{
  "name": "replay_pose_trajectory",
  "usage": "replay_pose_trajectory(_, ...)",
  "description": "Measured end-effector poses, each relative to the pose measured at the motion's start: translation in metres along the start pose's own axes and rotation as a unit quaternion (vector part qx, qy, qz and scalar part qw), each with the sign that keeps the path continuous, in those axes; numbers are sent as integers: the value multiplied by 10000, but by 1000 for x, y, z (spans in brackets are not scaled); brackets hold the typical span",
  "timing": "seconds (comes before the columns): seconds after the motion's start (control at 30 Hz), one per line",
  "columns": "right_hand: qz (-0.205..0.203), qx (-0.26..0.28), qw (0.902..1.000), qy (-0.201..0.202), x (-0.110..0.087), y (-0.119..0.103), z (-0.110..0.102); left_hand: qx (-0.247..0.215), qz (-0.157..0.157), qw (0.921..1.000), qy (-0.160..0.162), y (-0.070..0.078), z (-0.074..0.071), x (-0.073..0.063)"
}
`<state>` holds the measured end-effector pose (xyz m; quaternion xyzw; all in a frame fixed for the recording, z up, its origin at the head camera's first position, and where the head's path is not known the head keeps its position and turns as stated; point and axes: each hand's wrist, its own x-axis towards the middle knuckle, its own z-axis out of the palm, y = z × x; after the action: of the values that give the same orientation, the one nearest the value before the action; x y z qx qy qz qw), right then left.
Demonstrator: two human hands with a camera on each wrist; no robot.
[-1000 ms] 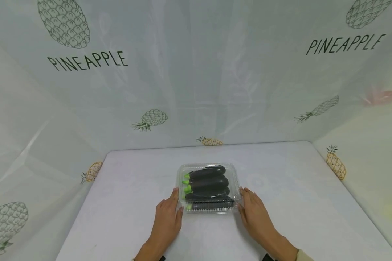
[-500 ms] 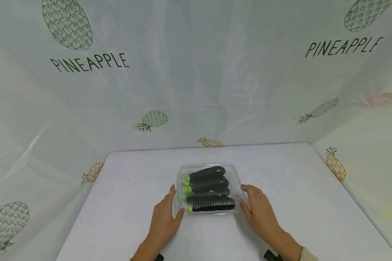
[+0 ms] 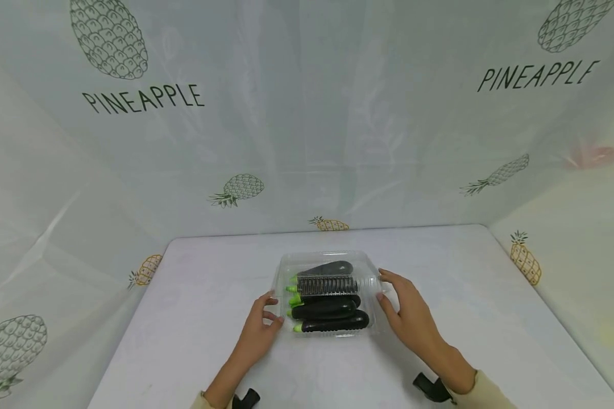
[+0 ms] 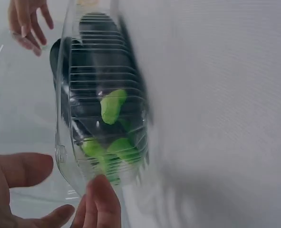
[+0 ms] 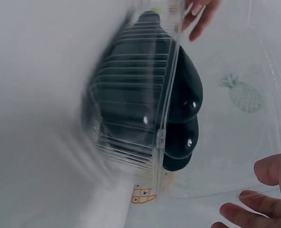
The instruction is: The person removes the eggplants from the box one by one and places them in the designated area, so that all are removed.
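Note:
A clear plastic clamshell box (image 3: 332, 334) lies on the table with several dark eggplants (image 3: 327, 308) inside, their green stem ends (image 4: 112, 107) to the left. Its lid (image 5: 226, 142) is tilted up, the ribbed front wall now over the middle eggplants. At the right, my right hand (image 3: 406, 307) pinches the lid's side edge between thumb and fingers. My left hand (image 3: 258, 329) is at the left side with bent fingers around the box's edge. In the left wrist view one fingertip (image 4: 102, 187) meets the ribbed tray wall, while the thumb stands apart from the rim.
The white table (image 3: 210, 267) extends around the box on all sides. Behind and beside it hangs a pale plastic sheet (image 3: 307, 113) printed with pineapples. Black straps (image 3: 432, 386) show at both wrists.
The lid's front has swung up and back, uncovering the front eggplants. My right hand has moved up and slightly outward with it; my left fingers have bent more at the left side.

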<state>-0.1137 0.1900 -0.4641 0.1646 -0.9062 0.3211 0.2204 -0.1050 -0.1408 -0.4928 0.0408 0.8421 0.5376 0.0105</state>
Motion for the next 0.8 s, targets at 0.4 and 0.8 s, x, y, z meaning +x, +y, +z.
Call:
replay_pose_trajectory(0.4,68,579,9982,-131,23,11,0,-1209,-851,9889,-136,2,-3,14)
replay_pose_trajectory(0.8,-64,823,9964,-212,48,19,2,-1290,-1041,9860,-191,-1,-5,16)
